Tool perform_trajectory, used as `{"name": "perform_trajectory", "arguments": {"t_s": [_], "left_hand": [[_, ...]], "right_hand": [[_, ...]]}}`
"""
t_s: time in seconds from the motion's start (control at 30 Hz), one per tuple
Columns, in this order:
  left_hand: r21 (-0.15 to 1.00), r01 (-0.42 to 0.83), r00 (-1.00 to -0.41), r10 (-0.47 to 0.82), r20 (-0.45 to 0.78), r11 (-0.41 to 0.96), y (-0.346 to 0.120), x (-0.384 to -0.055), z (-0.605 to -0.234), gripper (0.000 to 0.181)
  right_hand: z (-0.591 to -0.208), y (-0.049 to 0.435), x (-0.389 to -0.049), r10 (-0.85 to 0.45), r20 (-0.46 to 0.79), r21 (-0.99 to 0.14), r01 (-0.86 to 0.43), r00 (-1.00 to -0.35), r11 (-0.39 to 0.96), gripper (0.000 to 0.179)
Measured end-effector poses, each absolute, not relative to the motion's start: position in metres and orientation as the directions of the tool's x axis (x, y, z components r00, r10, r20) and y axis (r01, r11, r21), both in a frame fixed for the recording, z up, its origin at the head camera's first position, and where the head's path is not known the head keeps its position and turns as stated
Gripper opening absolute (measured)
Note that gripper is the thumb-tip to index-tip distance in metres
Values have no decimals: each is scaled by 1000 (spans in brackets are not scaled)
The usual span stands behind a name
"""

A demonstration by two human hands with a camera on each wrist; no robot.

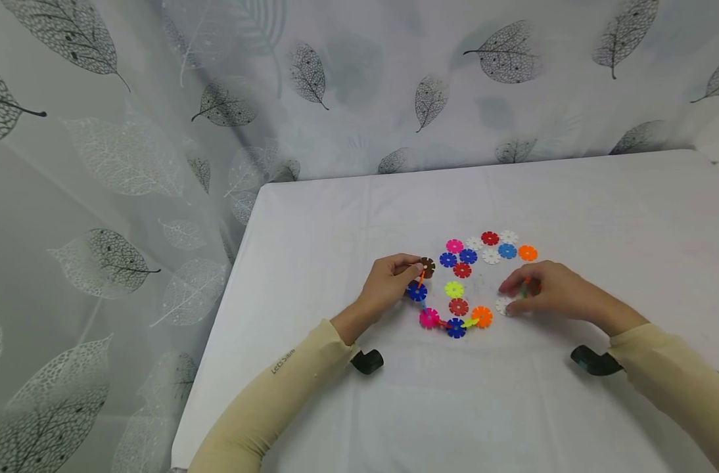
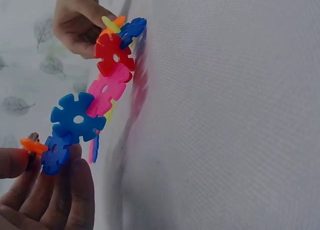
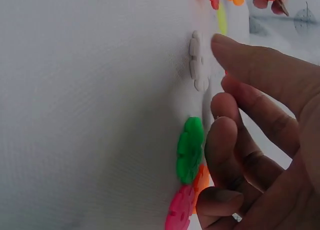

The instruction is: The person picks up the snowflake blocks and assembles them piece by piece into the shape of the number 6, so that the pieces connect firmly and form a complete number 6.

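Left hand pinches brown disc, frame center. Right hand, thumb and fingers apart, beside white disc. Likely step: selection; next requires pinching.

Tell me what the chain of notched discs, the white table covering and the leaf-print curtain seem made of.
Chain of notched discs: probably smooth plastic; bright solid colours and neat slots suggest it. White table covering: apparently matt woven fabric, with a fine weave showing in the left wrist view. Leaf-print curtain: perhaps thin, smooth fabric, hanging in folds; plastic sheeting is possible.
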State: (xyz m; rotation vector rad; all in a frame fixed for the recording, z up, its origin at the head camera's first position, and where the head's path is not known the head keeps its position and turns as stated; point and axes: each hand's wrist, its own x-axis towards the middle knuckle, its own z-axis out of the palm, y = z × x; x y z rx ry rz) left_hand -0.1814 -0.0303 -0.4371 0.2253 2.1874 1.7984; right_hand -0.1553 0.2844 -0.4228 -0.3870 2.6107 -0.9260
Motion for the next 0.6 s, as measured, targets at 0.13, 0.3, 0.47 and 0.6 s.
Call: {"name": "perform_trajectory", "arguments": {"t_s": [0.13, 0.3, 0.47, 0.6], "left_hand": [[979, -63, -939, 319, -124, 195, -31, -181, -437, 24], [981, -52, -933, 340, -115, 188, -31, -181, -437, 24], [982, -24, -929, 357, -92, 189, -31, -180, -436, 24], [980, -21, -929, 360, -91, 196, -32, -180, -436, 23]], "right_hand": [[-423, 283, -156, -359, -257, -613, -136, -897, 778, 42], [-422, 280, -157, -356, -293, -595, -123, -887, 794, 40], [-420, 277, -158, -367, -312, -601, -117, -876, 790, 34], [-419, 275, -159, -373, -290, -616, -127, -881, 778, 27]]}}
